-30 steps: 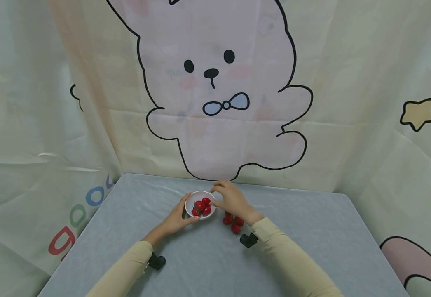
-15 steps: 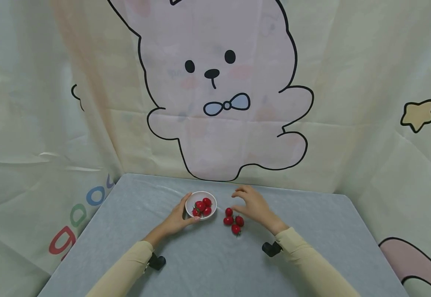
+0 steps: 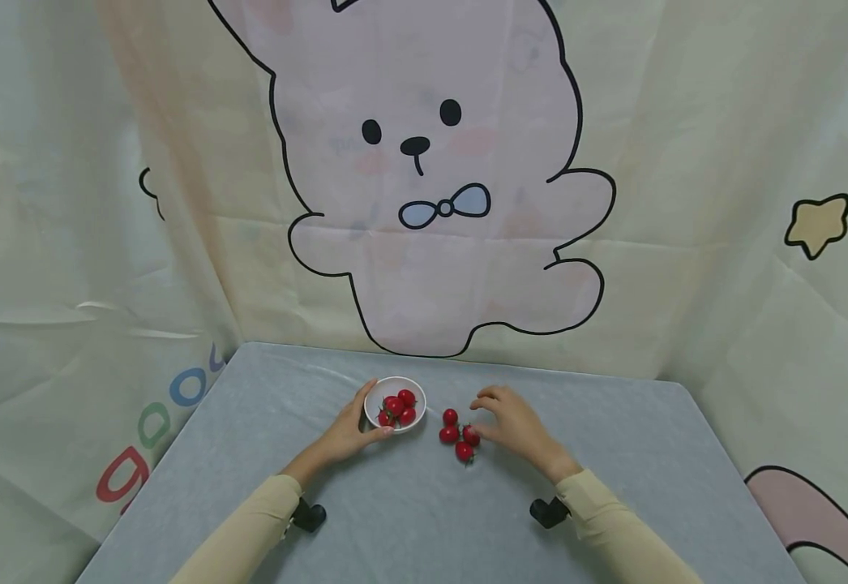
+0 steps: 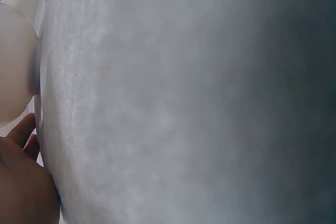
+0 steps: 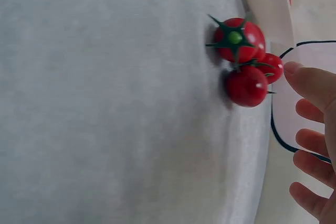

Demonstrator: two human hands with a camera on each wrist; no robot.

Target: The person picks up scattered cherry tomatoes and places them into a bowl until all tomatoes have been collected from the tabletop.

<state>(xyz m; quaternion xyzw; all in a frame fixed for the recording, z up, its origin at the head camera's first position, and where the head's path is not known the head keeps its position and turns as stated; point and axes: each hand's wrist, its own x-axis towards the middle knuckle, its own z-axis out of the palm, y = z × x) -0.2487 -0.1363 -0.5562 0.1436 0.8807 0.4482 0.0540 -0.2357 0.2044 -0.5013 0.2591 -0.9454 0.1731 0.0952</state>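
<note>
A white bowl point(image 3: 388, 385) with several red cherry tomatoes point(image 3: 393, 405) in it stands on the table. My left hand point(image 3: 344, 435) holds this bowl from the left, thumb at the near side and fingers around the far side. The left wrist view shows the bowl's outer wall point(image 4: 14, 61) beside the left hand point(image 4: 23, 174). Right of the bowl lies a small cluster of loose cherry tomatoes point(image 3: 449, 435) with green stems. My right hand point(image 3: 517, 427) is over the cluster's right side, fingers spread, holding nothing. Its thumb point(image 5: 307, 82) is right at the tomatoes point(image 5: 245, 86).
A grey-blue cloth point(image 3: 409, 519) covers the table. Behind it hangs a curtain point(image 3: 657, 203) with a cartoon bear print, and more fabric lines both sides. A dark wrist camera sits on each wrist, the right one point(image 3: 550, 513) low over the cloth.
My right hand has moved right, away from the bowl's edge, then a little nearer to me by the right-hand loose tomato. The left hand and bowl have stayed in place.
</note>
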